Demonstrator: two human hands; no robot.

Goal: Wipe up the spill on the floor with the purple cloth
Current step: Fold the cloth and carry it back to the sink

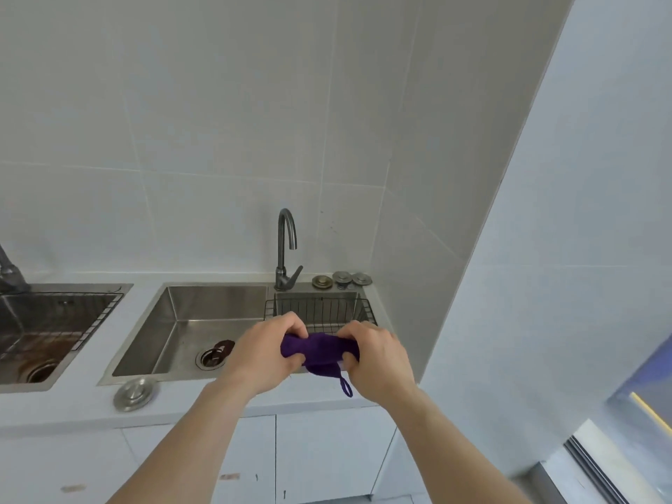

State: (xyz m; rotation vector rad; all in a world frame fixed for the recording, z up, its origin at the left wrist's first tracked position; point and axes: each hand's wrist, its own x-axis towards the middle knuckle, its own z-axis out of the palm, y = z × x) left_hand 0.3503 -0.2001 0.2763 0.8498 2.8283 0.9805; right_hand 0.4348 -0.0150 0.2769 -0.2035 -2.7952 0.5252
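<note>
The purple cloth (322,352) is bunched and twisted between both hands above the front edge of the steel sink (189,332). My left hand (263,352) grips its left end and my right hand (376,358) grips its right end. A small purple loop hangs down from the cloth near my right hand. The floor and the spill are out of view.
A dark faucet (285,249) stands behind the sink, with a wire rack (320,311) in the right part. Three drain stoppers (342,280) sit at the back, one lid (135,393) on the counter front. A second sink (54,329) lies left. White cabinets are below.
</note>
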